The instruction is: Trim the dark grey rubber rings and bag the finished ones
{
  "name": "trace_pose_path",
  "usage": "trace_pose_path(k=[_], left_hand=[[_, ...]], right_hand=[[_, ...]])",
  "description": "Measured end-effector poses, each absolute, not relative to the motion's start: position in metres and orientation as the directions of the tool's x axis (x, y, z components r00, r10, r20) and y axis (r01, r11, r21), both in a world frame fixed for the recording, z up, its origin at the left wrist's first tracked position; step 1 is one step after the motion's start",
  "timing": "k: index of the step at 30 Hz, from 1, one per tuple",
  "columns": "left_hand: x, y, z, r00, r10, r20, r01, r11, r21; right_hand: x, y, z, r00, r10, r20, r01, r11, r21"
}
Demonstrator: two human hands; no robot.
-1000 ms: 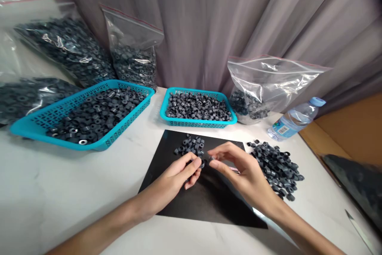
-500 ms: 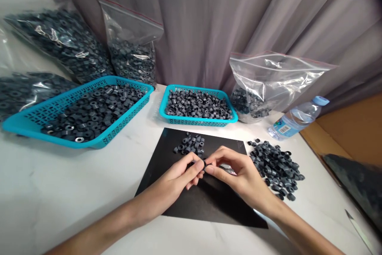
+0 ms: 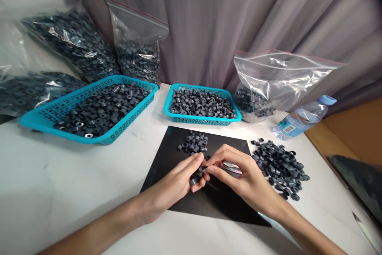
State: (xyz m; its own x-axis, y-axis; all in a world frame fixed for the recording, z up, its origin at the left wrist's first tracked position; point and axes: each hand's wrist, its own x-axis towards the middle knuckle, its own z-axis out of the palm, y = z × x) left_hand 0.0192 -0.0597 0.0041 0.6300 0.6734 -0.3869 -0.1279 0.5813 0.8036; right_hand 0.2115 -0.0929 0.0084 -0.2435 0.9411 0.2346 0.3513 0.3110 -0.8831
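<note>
Over a black sheet [image 3: 161, 167], my left hand [image 3: 185, 171] is closed around a few small dark grey plastic rings [image 3: 193, 182], which show between its thumb and curled fingers. The thumb and forefinger of my right hand [image 3: 235, 167] pinch a grey ring [image 3: 203, 169] right against the left fingertips. Under the right palm lies a slim metal tool with two narrow pinkish arms [image 3: 232, 168], perhaps tweezers; the palm hides most of it. Just beyond my hands is a small heap of thick grey rings [image 3: 195, 142] on the sheet.
Two blue baskets [image 3: 112, 139] [image 3: 203, 120] hold many grey rings. To the right are a loose ring pile [image 3: 280, 167], a water bottle [image 3: 304, 117] and a zip bag [image 3: 277, 76]. Filled bags [image 3: 139, 58] stand back left; a pointed blade-like object [image 3: 365, 229] lies front right.
My left hand has opened slightly, its thumb lifting so that rings in it show. The right hand stays pinched beside it. The whole view has shifted a little.
</note>
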Motion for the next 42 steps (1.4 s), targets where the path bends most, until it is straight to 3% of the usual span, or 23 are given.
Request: trace_pose_path(k=[5,15,22,27,42], left_hand=[[0.020,-0.059,0.008,0.600,0.674,-0.431,-0.178,0.638,0.749],[0.016,-0.056,0.013,0.668,0.646,-0.370,-0.119,0.583,0.804],[0.017,-0.059,0.007,0.663,0.578,-0.475,-0.198,0.748,0.633],[0.014,-0.056,0.006,0.660,0.520,-0.542,-0.207,0.820,0.534],[0.015,-0.058,0.011,0.725,0.459,-0.514,-0.038,0.771,0.636]], right_hand=[[0.209,-0.094,0.012,-0.287,0.925,0.247,0.352,0.342,-0.871],[0.220,-0.090,0.019,-0.220,0.931,0.292,0.408,0.360,-0.839],[0.216,-0.094,0.017,-0.203,0.921,0.333,0.388,0.388,-0.836],[0.212,-0.094,0.010,-0.199,0.938,0.285,0.260,0.331,-0.907],[0.214,-0.092,0.011,-0.288,0.950,0.117,0.289,0.202,-0.936]])
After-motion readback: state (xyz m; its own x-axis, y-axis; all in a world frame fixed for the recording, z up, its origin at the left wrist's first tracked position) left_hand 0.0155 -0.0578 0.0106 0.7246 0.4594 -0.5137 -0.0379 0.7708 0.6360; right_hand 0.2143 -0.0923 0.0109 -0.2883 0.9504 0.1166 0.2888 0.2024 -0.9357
